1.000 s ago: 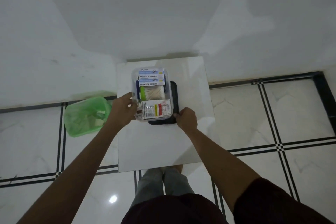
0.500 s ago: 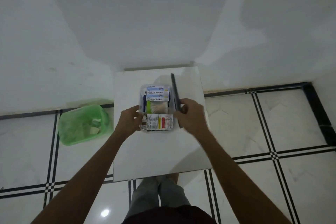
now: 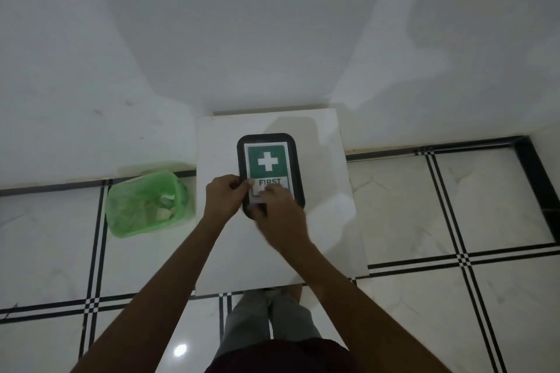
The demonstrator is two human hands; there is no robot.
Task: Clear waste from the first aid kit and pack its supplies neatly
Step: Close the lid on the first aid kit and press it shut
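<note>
The first aid kit (image 3: 269, 160) lies flat on the small white table (image 3: 321, 191), its black-rimmed lid on top. The lid carries a green label with a white cross and the word FIRST. The supplies inside are hidden under it. My left hand (image 3: 225, 197) grips the kit's near left edge, thumb on the lid. My right hand (image 3: 277, 210) presses down on the near end of the lid, fingers bent and covering the label's lower part.
A green bin (image 3: 145, 203) with crumpled waste inside stands on the tiled floor left of the table. White walls rise behind the table. My legs show below the table's near edge.
The black lid, held upright beside the open kit by my right hand, now lies shut over the box. The supplies are no longer visible. Both hands rest on the lid's near end.
</note>
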